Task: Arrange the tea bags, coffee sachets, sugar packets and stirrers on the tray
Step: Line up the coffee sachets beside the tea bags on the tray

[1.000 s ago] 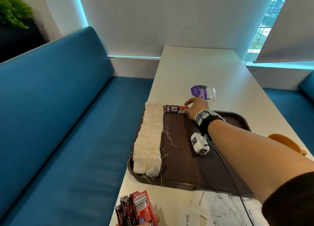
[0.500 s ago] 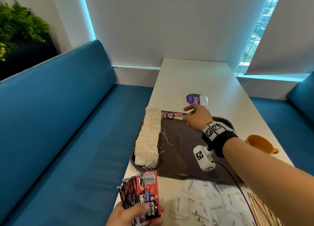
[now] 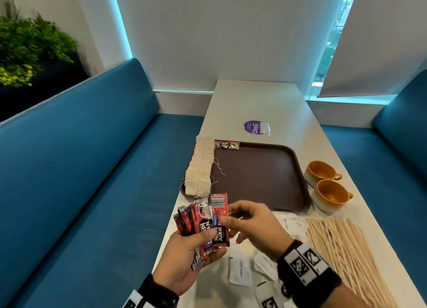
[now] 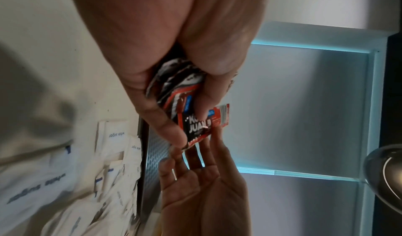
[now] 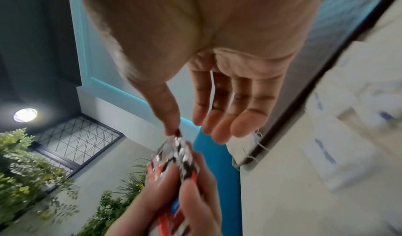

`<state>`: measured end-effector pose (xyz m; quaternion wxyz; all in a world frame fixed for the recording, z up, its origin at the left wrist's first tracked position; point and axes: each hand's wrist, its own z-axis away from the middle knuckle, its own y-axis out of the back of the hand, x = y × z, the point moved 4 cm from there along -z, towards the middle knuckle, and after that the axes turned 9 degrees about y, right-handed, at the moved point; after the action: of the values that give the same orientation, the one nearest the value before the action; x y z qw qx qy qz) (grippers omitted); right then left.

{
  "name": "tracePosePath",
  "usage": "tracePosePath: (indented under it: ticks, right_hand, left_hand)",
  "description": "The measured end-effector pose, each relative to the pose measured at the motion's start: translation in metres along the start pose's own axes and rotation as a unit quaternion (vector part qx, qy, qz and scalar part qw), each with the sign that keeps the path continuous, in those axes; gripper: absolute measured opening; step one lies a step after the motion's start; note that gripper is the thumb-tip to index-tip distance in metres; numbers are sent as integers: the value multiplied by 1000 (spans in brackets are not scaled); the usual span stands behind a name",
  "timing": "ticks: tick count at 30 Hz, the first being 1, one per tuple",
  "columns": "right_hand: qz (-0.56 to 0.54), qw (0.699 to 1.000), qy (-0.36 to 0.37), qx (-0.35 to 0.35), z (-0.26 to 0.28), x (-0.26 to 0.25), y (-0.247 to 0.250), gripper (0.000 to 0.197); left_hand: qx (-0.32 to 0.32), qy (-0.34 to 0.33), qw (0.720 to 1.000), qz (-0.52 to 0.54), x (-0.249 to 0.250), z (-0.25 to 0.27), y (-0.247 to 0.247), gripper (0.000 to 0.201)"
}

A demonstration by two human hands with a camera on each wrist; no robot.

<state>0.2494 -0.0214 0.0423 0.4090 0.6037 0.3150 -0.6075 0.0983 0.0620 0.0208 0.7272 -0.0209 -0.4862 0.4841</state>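
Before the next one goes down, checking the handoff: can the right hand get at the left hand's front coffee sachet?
Probably yes. The right hand has its fingers at the edge of the front coffee sachet, nothing between; only the thumb of the left hand, pinning it, must loosen.

1 tray (image 3: 298,166). 2 rows of tea bags (image 3: 199,166), per-row count unclear. 1 coffee sachet (image 3: 227,144) laid down, plus fanned sachets (image 3: 201,219), at least 5. 2 orange cups (image 3: 320,172). The sugar packets (image 3: 240,270) and stirrers (image 3: 342,245) are piles, uncountable.
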Motion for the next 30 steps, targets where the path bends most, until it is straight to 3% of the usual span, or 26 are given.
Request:
tracePosePath:
  ticks: [4,9,14,17,20,24,27,30]
  right_hand:
    - [-17,998,31,50,22,4,-3,8]
    - [25,980,158,121,33,-12,10,17]
    - [190,959,202,59,34,-11,2,29]
    - [243,945,214,38,37,-10,-1,36]
    - [217,954,200,59,38,-7,1,39]
    - [35,980,143,133,37,-3,14,24]
    - [-8,991,99,93,33,-5,17,42]
    - [16,998,64,21,23,-6,20,44]
  left_hand:
    - [-20,30,999,1,-7,10,-3,35]
    - [8,78,995,53,-19,11,2,44]
    - [-50,79,992,81,-17,13,-5,36]
    - [-39,36,999,14,-16,9,-5,42]
    - [-2,5,1000,-17,-15,6,-1,34]
    - [26,-17,997,-67,-13,3,3,29]
    - [16,-11,992,-122,-12,3,4,28]
    - [23,-6,994,-111,-11,1,5,32]
